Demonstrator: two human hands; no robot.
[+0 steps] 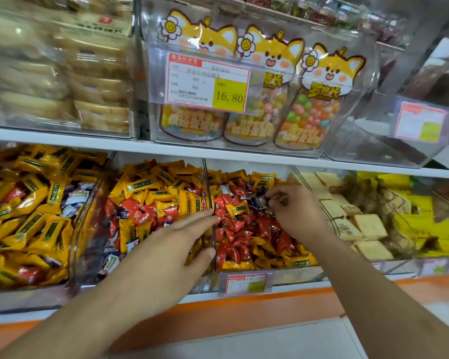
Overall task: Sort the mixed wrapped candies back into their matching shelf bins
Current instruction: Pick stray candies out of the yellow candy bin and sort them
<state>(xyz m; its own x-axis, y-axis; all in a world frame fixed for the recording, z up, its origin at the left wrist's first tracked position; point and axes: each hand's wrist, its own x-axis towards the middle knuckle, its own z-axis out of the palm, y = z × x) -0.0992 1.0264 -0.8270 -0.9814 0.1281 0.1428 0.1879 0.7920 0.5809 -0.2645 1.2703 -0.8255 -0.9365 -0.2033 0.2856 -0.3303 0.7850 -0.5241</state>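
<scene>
Three clear bins of wrapped candies stand on the lower shelf. The right bin [270, 274] holds mostly red candies [240, 230] with yellow ones mixed in. My right hand [294, 209] reaches into it and pinches a dark blue-and-silver wrapped candy [261, 203] between fingertips. My left hand [171, 244] lies flat with straight fingers over the clear divider [210, 193] between the middle bin and the right bin, holding nothing. The middle bin [151, 200] mixes yellow, red and white-blue candies. The left bin [36, 216] is mostly yellow packets.
Clear boxes of cartoon-fox candy bags [246, 99] with a 16.80 price tag [208, 82] sit on the upper shelf. Biscuit packs [347, 218] fill bins to the right. A price label [245, 283] hangs at the shelf's orange front edge [270, 309].
</scene>
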